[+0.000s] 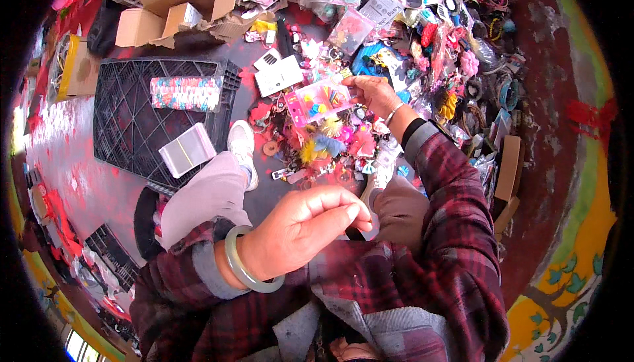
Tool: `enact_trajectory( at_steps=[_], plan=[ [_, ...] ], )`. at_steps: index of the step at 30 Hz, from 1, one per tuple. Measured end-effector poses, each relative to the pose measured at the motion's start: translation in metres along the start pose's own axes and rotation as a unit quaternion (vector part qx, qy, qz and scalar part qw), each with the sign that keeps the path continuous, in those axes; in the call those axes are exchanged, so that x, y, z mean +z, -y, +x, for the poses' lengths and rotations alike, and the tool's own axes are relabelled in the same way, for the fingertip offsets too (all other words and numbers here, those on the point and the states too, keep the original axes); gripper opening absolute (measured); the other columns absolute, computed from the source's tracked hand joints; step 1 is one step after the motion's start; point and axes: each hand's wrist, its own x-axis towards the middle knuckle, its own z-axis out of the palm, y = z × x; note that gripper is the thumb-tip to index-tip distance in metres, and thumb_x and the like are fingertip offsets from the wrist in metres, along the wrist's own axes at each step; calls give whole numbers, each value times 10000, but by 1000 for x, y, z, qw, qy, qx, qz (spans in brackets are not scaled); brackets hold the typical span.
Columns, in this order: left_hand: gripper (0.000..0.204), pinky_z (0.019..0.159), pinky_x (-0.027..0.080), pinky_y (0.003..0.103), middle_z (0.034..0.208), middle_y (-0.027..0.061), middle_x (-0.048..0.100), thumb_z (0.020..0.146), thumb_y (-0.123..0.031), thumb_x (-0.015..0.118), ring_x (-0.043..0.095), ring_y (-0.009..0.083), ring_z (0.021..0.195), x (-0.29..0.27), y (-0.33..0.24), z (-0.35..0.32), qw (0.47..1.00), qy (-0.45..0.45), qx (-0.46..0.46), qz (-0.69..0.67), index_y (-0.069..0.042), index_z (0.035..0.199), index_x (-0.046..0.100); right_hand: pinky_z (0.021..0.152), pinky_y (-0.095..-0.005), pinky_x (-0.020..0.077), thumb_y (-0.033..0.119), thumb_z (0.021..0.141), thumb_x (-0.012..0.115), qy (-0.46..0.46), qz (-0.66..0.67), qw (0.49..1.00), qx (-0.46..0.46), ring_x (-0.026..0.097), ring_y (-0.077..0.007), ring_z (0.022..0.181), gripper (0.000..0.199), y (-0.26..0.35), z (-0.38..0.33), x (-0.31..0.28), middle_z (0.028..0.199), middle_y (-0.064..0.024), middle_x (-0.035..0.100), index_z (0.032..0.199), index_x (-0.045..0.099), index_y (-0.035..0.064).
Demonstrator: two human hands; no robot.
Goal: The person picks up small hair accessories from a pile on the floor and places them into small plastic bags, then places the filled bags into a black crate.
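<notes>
My right hand (376,96) reaches over the heap and pinches the right edge of a pink-edged clear plastic box (321,101) with small yellow, blue and other coloured pieces inside. My left hand (300,228), with a pale bangle (239,263) at the wrist, hovers above my lap. Its fingers are curled against the thumb; whatever they may hold is hidden. Under the box lies a pile of hair ornaments, among them a yellow fluffy one (309,152) and a blue feathery one (329,144). White cards (279,76) rest beside the box on its upper left.
A black plastic crate (132,124) at the left bears a packet of pastel beaded strips (186,93) and a stack of clear sleeves (187,150). An open cardboard box (142,25) stands behind. More accessories (469,63) are heaped along the right, near a cardboard piece (508,167).
</notes>
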Motion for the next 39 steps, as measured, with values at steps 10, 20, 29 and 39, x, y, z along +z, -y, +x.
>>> enact_trajectory(
  at_steps=[10,20,29,39],
  plan=[
    [215,741,412,234,928,58,608,909,-149,409,544,99,857,0,-1,0,1000,5,11,0,-8,944,568,650,-243,496,228,840,533,120,63,990,-49,586,-105,783,265,28,-7,16,937,-34,621,985,607,20],
    [177,797,421,253,900,60,591,909,-84,411,539,110,873,4,9,-3,995,40,86,-27,27,946,545,758,-290,483,167,857,486,64,8,998,-12,569,-140,834,226,24,10,52,963,-58,601,979,592,10],
    [153,763,421,247,861,54,579,900,-86,426,536,104,841,2,-1,-16,987,34,137,71,19,915,536,743,-266,484,158,882,442,55,-9,998,-36,587,-182,855,260,7,57,170,994,-94,586,1021,571,-19],
    [210,756,428,250,920,80,610,906,-108,402,560,123,870,0,-7,-23,996,-5,75,41,23,954,559,637,-270,470,153,815,535,97,207,973,-37,552,-147,720,196,-66,123,329,810,-34,575,948,596,23]
  ],
)
